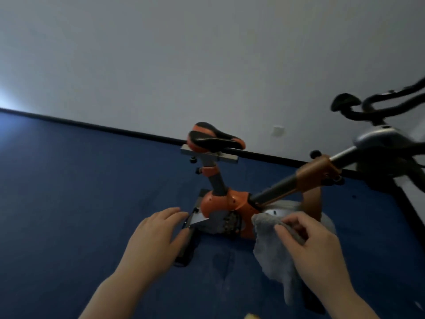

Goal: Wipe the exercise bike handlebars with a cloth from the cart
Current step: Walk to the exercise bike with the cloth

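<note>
Right hand (pixel 315 245) is pinching the grey cloth (pixel 273 254), most of it hanging loose below the fingers. Left hand (pixel 156 236) is hovering empty, fingers spread. Exercise bike (pixel 227 203) is standing on the blue floor (pixel 69 192); handlebars (pixel 368 107) are up at the right, well apart from the cloth, blurred. Risks: dangling cloth snagging on the frame or pedal during the reach; light pinch slipping.

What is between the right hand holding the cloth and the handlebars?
In the head view, the bike's orange-and-grey stem lies between the right hand, gripping the cloth, and the handlebars.
</note>
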